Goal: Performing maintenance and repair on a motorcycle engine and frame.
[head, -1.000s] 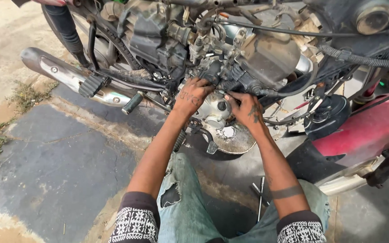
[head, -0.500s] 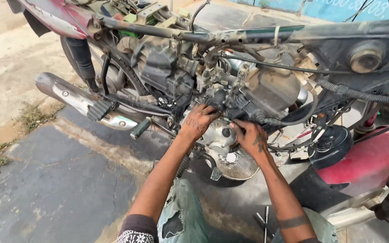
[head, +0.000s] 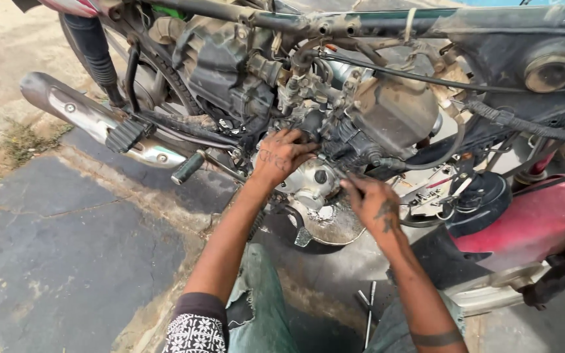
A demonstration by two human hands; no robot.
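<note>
A stripped motorcycle engine fills the upper middle of the head view, greasy and wrapped in cables. My left hand presses against the engine just above the round silver side cover, fingers curled onto a dark part. My right hand is lower right of it, fingertips pinched near the cover's right edge; whether it holds a small part is unclear. Both forearms reach up from my knees.
A chrome exhaust pipe with a footpeg runs at the left. A red fuel tank lies at the right beside a black round horn. Metal tools lie on the ground between my legs. Wet dark pavement is at the left.
The view has tilted up and closer to the engine. My right hand has drawn back down and to the right from the cover; my left hand stays on the engine.
</note>
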